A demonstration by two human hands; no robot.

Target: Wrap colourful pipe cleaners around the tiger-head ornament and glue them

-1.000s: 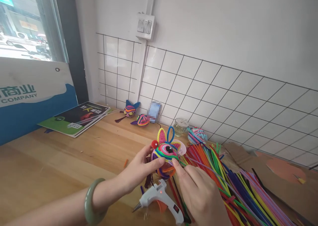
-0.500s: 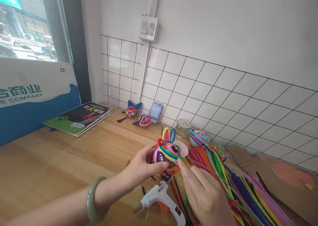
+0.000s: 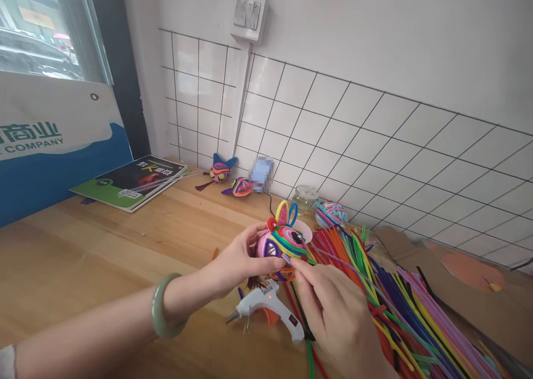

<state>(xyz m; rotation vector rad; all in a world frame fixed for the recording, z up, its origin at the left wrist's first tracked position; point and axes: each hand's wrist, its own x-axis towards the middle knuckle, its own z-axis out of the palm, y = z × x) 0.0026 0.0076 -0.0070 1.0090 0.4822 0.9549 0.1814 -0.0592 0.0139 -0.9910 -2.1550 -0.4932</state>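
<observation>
My left hand [image 3: 237, 259], a jade-green bangle on its wrist, is closed around a colourful animal-head ornament [image 3: 285, 237] covered in coiled pipe cleaners. The ornament has an eye, looped yellow and blue ears and a dark tassel below. My right hand [image 3: 339, 307] pinches a light purple pipe cleaner [image 3: 286, 259] against the front of the ornament, close to my left thumb. Its long end seems to trail off to the right over the bundle. Under my hands lies a white hot glue gun [image 3: 268, 303] with a red light lit, nozzle to the left.
Loose pipe cleaners [image 3: 410, 307] in many colours spread across the right side, beside brown cardboard [image 3: 462, 307]. Along the wall stand two finished ornaments [image 3: 220, 170], a blurred phone [image 3: 261, 173], a glass jar [image 3: 305, 198] and a pastel ball [image 3: 331, 214]. A magazine [image 3: 133, 181] lies at left.
The view has tilted downward a little. My right fingertips have moved along the ornament toward my left thumb, pressing the purple pipe cleaner lower on its front. My left hand keeps its hold.
</observation>
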